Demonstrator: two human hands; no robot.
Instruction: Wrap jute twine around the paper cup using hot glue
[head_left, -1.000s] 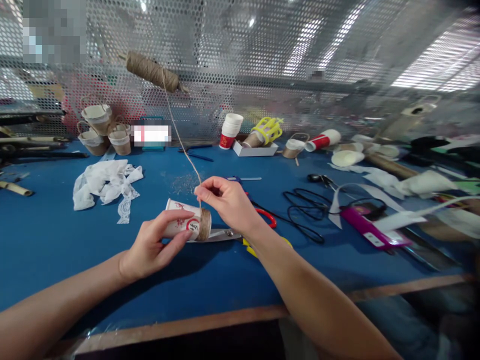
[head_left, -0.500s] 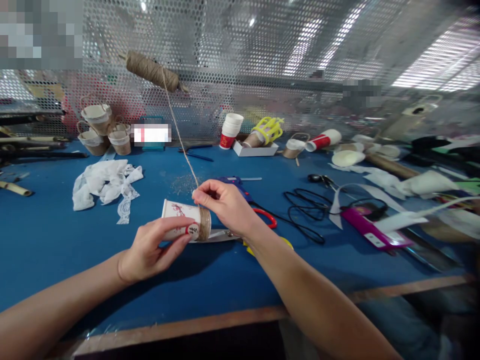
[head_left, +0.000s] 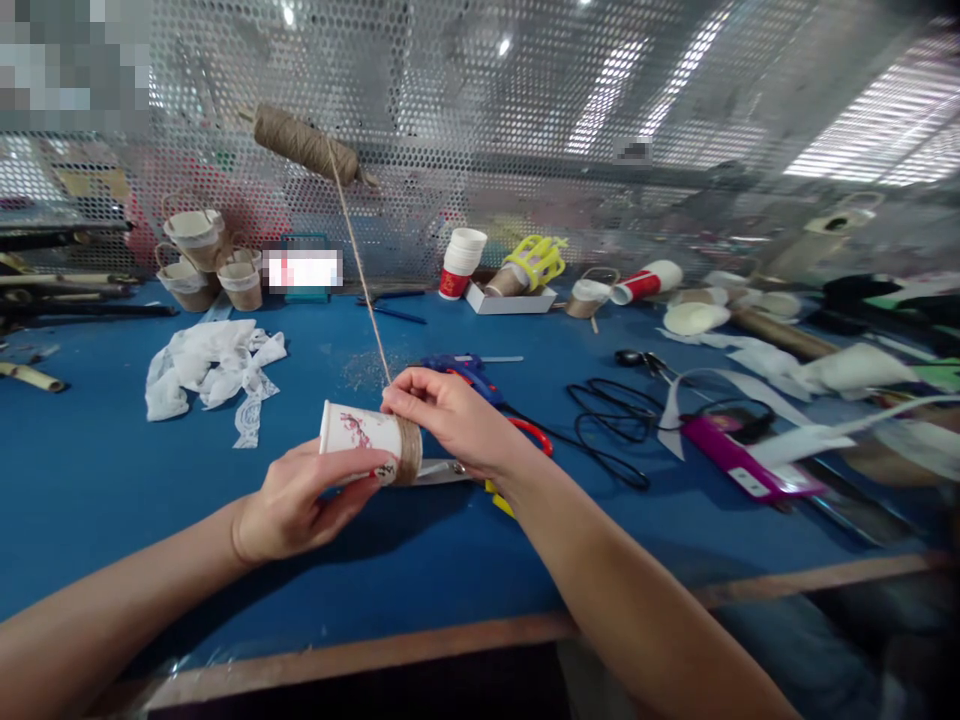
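A white paper cup (head_left: 362, 432) with a red blossom print lies tilted on its side, its right end wrapped in several turns of brown twine (head_left: 409, 450). My left hand (head_left: 300, 500) grips the cup from below and in front, thumb and fingers closed on it. My right hand (head_left: 442, 415) pinches the taut twine strand (head_left: 365, 285) just above the wrapped end. That strand runs up to a twine spool (head_left: 304, 143) on a rod at the mesh panel. Partly hidden behind the cup and right hand are scissors (head_left: 442, 470) with red and yellow handles.
A blue glue gun (head_left: 457, 365) and black cable (head_left: 615, 430) lie beyond my right hand. White lace (head_left: 199, 365) is heaped at left, below twine-covered baskets (head_left: 191, 285). Stacked cups (head_left: 461, 262) stand at the back; a purple power strip (head_left: 739, 460) sits at right.
My right hand has moved slightly down toward the cup with the twine. The cup has turned in my left hand, its printed round mark shifting lower.
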